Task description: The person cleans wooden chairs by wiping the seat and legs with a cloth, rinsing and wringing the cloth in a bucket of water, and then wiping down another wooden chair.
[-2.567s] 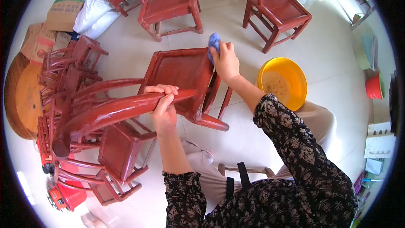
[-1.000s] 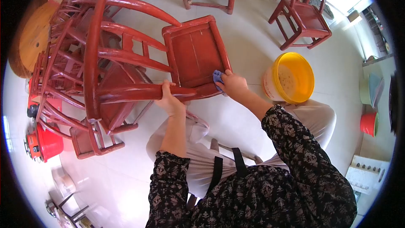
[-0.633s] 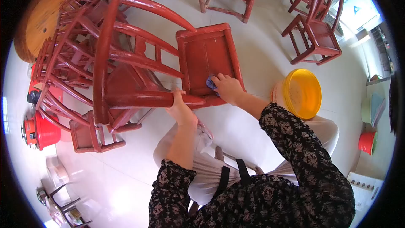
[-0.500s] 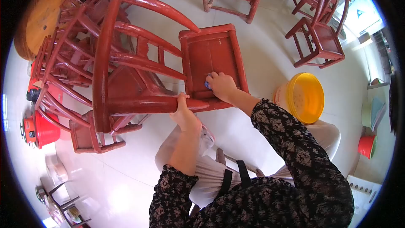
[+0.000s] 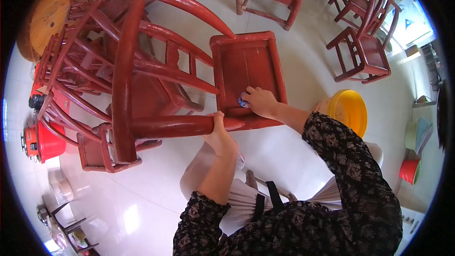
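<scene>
Seen from above, in a rounded wide view: a red wooden chair point(image 5: 246, 71) at the centre, over a pale, glossy floor point(image 5: 156, 185). Seat facing up toward the viewer, with a raised frame around a sunken panel; slatted backrest stretched out to the left, across part of a crowd of other red chairs point(image 5: 85, 42).

Right hand point(image 5: 260, 103) on the seat, near its lower edge, with fingers bent over a crumpled blue cloth point(image 5: 242, 99) and pressing it against the panel. Left hand point(image 5: 221, 140) on the thick lower side post of the backrest, just beside the seat, gripping it; thumb over the top, remaining fingers mostly hidden. Black patterned sleeves point(image 5: 353, 147) on both arms, ending at the forearms.

To the right of the seat, near the right forearm: a yellow bucket point(image 5: 353, 114), partly behind the sleeve. Farther off, at the upper right, a small red chair with a curved back point(image 5: 369, 52); at the upper left, a round wooden board point(image 5: 50, 19); at the far left, a bright red tub point(image 5: 51, 141).
</scene>
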A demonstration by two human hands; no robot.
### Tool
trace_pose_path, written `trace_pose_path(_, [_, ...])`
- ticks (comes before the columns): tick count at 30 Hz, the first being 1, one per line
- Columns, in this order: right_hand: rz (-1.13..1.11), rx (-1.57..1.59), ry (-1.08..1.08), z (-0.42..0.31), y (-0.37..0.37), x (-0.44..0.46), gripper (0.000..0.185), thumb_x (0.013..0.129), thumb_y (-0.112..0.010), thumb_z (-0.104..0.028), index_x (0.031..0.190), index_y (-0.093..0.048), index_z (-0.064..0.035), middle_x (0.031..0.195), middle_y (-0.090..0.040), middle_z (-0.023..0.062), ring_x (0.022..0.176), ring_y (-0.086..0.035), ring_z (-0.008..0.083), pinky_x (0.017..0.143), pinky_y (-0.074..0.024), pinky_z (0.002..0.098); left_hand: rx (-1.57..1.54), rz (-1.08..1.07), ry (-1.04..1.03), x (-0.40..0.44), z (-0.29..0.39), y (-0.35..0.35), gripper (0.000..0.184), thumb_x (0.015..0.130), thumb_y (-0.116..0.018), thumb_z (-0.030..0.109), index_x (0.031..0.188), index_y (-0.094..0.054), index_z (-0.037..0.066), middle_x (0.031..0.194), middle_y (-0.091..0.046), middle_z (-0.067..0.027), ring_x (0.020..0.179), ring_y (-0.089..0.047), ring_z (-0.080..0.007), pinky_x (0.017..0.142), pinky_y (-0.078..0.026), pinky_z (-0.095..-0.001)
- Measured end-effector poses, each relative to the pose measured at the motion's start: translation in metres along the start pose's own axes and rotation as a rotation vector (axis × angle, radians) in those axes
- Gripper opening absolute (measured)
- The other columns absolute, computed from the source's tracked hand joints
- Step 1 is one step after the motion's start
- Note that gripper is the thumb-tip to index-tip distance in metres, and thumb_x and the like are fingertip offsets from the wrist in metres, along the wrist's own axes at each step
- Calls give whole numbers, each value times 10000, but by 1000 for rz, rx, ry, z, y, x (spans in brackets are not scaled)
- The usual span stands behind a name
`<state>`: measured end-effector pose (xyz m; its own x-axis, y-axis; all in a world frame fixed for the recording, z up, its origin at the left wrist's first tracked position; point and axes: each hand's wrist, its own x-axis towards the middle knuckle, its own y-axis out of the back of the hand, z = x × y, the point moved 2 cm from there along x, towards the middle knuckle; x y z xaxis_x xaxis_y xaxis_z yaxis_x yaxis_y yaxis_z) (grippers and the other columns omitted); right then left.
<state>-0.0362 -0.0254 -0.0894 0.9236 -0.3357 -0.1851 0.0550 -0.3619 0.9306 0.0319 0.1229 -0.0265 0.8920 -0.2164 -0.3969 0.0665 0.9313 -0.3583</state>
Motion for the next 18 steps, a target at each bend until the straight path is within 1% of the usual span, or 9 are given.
trace_pose_path(1, [0, -1, 2, 2, 0, 2, 260, 810, -553, -230, 1044, -568, -119, 1054, -529, 114, 935, -567, 310, 725, -512, 409, -16, 25, 34, 0, -1, 0, 151, 759, -617, 27, 870, -516, 13, 880, -538, -49, 835, -499, -159, 786, -402, -287])
trace_pose_path(4, [31, -83, 70, 12, -2, 23, 261, 810, -557, -258, 1035, -583, -127, 1011, -546, 98, 929, -568, 301, 727, -500, 419, -17, 12, 51, 3, -2, 2, 154, 755, -622, 26, 867, -517, 11, 888, -536, -52, 839, -500, -161, 780, -408, -285])
trace_pose_path(9, [399, -224, -54, 35, 11, 97, 235, 834, -537, -264, 1008, -596, -116, 1012, -582, 100, 875, -582, 310, 745, -472, 446, -14, 48, 33, 5, -5, 1, 134, 759, -620, 25, 850, -523, 12, 882, -536, -54, 822, -503, -162, 779, -411, -290])
trace_pose_path(11, [354, 451, -315, 47, 16, 108, 180, 826, -563, -176, 983, -586, -91, 939, -610, 93, 826, -597, 265, 740, -471, 394, -10, 1, -21, 5, -4, 1, 126, 762, -618, 24, 848, -527, 13, 885, -539, -55, 819, -504, -161, 780, -411, -288])
trace_pose_path(12, [353, 446, -316, 46, 25, 106, 180, 826, -563, -176, 983, -586, -91, 939, -610, 93, 826, -597, 265, 740, -471, 394, -1, 3, -34, 3, -1, -1, 119, 767, -616, 23, 849, -529, 13, 889, -541, -56, 818, -507, -158, 777, -413, -286])
trace_pose_path(14, [502, 1456, -274, 44, 47, 97, 179, 782, -615, -89, 950, -565, -51, 831, -598, 71, 784, -585, 201, 735, -462, 328, -1, 19, -36, 1, -3, -2, 112, 772, -613, 21, 849, -531, 13, 893, -542, -57, 818, -509, -156, 774, -414, -284])
trace_pose_path(15, [480, 1505, -193, 50, 44, 93, 241, 737, -635, -36, 959, -542, -36, 875, -578, 8, 823, -543, 144, 797, -427, 287, -27, 5, -40, 2, -5, -1, 113, 774, -614, 23, 851, -532, 12, 893, -544, -57, 819, -511, -156, 773, -415, -283])
trace_pose_path(16, [478, 1503, -189, 52, 40, 83, 241, 737, -635, -36, 959, -542, -36, 875, -578, 8, 823, -543, 144, 797, -427, 287, -54, -16, -51, 3, -4, -1, 113, 776, -615, 24, 853, -533, 11, 894, -545, -56, 820, -513, -156, 771, -416, -281])
trace_pose_path(18, [380, 936, -108, 52, 29, 56, 262, 718, -647, -51, 954, -532, -39, 921, -565, 23, 888, -530, 141, 817, -421, 283, -55, -1, -58, 2, -2, -5, 130, 745, -605, 15, 849, -529, 29, 860, -547, -45, 808, -507, -151, 769, -414, -290])
